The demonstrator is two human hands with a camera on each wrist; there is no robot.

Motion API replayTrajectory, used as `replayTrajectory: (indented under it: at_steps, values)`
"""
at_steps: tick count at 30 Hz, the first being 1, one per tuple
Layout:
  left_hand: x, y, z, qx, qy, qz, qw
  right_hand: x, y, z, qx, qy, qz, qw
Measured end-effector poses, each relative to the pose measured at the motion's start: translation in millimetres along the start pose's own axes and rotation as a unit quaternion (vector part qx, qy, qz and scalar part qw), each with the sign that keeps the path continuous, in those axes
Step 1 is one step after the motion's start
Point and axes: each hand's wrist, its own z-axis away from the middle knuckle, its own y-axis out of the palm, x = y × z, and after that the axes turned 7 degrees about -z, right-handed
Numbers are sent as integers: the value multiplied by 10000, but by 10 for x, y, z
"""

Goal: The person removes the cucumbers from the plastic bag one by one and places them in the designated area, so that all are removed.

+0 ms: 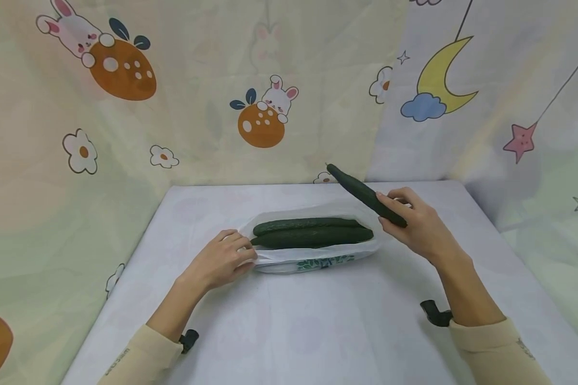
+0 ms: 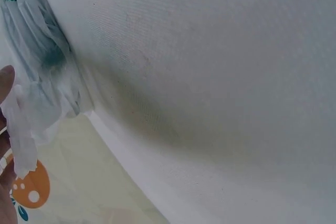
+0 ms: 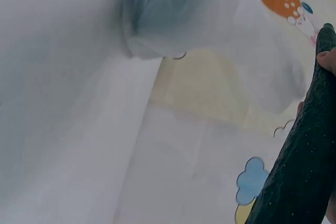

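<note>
A white plastic bag (image 1: 279, 262) with a green leafy print lies on the table, its mouth spread around two dark green cucumbers (image 1: 313, 237) lying side by side. My left hand (image 1: 223, 260) pinches the left edge of the bag; the left wrist view shows its fingers (image 2: 6, 80) at the gathered plastic (image 2: 39, 61). Above the bag's right end, my right hand (image 1: 420, 224) grips a third cucumber (image 1: 358, 191) near its lower end, tilted with its tip up and left. That cucumber (image 3: 302, 156) also fills the right side of the right wrist view.
The bag rests on a table with a white cloth (image 1: 308, 321). Behind and beside it hangs a pale printed curtain (image 1: 197, 64) with rabbits, flowers and a moon. Dark wrist mounts (image 1: 435, 314) sit at both forearms.
</note>
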Motion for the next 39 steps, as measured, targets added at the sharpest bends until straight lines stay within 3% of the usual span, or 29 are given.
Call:
replayTrajectory:
  at_steps: [5,10,17,21,31,39]
  values:
    - [5,26,-3,9,-23,47,10000,-71,-136,192,-376,512,-136,9979]
    - [15,64,9,-7,-101,180,9998,-101,-269,346,-815,1150,86,9900]
    - [33,99,6,-108,-264,365,9989,-190,-439,599,-1360,2273,562,9626]
    - [32,102,8,-66,-306,441,9985,-246,-536,737,-1319,2729,636,9508]
    - [54,152,71,-64,-630,1022,9927,-373,-560,932,-620,3367,659,9373]
    - [68,161,47,13,-721,1153,9907,-459,-599,1071,-209,3675,722,9270]
